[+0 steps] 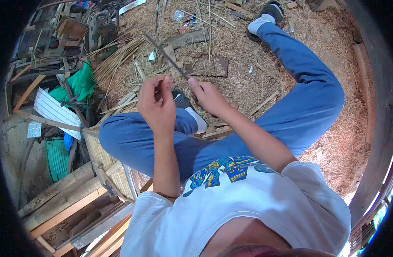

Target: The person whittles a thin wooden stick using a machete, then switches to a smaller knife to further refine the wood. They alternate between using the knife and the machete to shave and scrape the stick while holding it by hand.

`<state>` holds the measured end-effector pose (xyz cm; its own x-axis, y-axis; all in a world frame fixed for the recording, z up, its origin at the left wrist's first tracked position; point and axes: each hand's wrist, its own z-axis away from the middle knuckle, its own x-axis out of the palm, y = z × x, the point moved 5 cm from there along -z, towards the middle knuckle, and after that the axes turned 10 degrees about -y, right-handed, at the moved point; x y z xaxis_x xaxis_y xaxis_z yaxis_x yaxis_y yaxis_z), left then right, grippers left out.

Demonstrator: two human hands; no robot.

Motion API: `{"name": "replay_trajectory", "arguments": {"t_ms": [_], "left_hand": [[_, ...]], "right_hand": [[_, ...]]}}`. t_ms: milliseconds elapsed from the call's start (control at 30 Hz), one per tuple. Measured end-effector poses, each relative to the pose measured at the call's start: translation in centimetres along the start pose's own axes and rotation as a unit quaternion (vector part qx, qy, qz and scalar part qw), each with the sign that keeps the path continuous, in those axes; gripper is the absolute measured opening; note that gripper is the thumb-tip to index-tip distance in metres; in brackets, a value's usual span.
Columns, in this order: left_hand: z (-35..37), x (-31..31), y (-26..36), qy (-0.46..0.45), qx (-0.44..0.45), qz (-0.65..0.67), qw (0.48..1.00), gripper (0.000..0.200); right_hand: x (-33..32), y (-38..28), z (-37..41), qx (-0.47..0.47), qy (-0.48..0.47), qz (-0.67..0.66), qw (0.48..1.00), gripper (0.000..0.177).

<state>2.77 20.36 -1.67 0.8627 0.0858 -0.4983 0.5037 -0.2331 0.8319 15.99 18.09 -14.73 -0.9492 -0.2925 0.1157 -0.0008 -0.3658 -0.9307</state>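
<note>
Shavings and sawdust cover the ground where I sit. My left hand's (pixel 156 103) fingers are pinched on a thin bamboo sliver (pixel 161 79), its tip touching the knife (pixel 166 55). My right hand (pixel 207 96) is closed round the knife's handle. Left of the knife lie bamboo strips (pixel 115 60) and a green bag (pixel 83 83). My shirt's blue print (pixel 224 169) can't be read.
</note>
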Motion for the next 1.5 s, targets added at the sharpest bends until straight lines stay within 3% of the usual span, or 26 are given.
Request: {"name": "replay_trajectory", "arguments": {"t_ms": [100,200,367,467,567,700,767,967,1067,1167,1267,1367,1500], "left_hand": [[0.0,-0.5,-1.0,0.011,-0.042,0.110,0.993,0.004],[0.0,-0.3,-1.1,0.011,-0.034,0.128,0.991,0.006],[0.2,-0.5,-0.4,-0.006,-0.052,0.058,0.997,0.006],[0.1,-0.8,-0.6,-0.015,-0.040,0.037,0.998,0.006],[0.1,-1.0,-1.0,0.002,-0.039,0.031,0.999,0.004],[-0.5,-0.9,-1.3,0.044,-0.058,0.115,0.991,0.003],[-0.5,-0.4,-0.7,0.033,-0.054,0.086,0.994,0.004],[-0.1,0.1,-0.3,0.024,-0.032,0.071,0.997,0.004],[0.0,-0.3,-0.3,0.007,-0.051,0.044,0.998,0.005],[0.1,-0.7,-1.3,0.015,-0.061,0.037,0.997,0.006],[-0.2,-0.8,-1.4,0.035,-0.060,0.074,0.995,0.006],[-0.3,-0.2,-0.9,0.039,-0.049,0.085,0.994,0.006],[-0.2,0.1,-0.4,0.028,-0.051,0.060,0.997,0.006]], "right_hand": [[0.1,-0.3,-0.2,0.005,0.010,0.032,0.999,0.067],[0.7,-1.7,0.7,-0.018,0.006,0.025,1.000,0.064],[1.5,-4.2,1.8,-0.122,-0.002,0.059,0.991,0.064],[1.0,-0.7,0.0,-0.016,0.034,0.046,0.998,0.070],[0.0,4.1,-2.1,0.152,-0.034,-0.005,0.988,0.075],[-0.8,3.0,-2.0,0.048,0.028,0.053,0.997,0.075],[-0.5,2.6,-1.7,0.019,0.048,0.041,0.998,0.071],[0.9,-1.9,0.7,-0.135,0.016,0.043,0.990,0.065],[0.6,0.7,-0.7,-0.066,0.048,0.045,0.996,0.066],[0.0,8.4,-3.9,0.154,-0.016,-0.043,0.987,0.070],[-0.8,6.1,-3.1,0.071,0.046,0.108,0.991,0.071],[-0.8,4.3,-2.4,0.028,0.083,0.071,0.994,0.069],[0.0,0.2,-0.7,-0.066,0.063,0.096,0.991,0.068]]}}
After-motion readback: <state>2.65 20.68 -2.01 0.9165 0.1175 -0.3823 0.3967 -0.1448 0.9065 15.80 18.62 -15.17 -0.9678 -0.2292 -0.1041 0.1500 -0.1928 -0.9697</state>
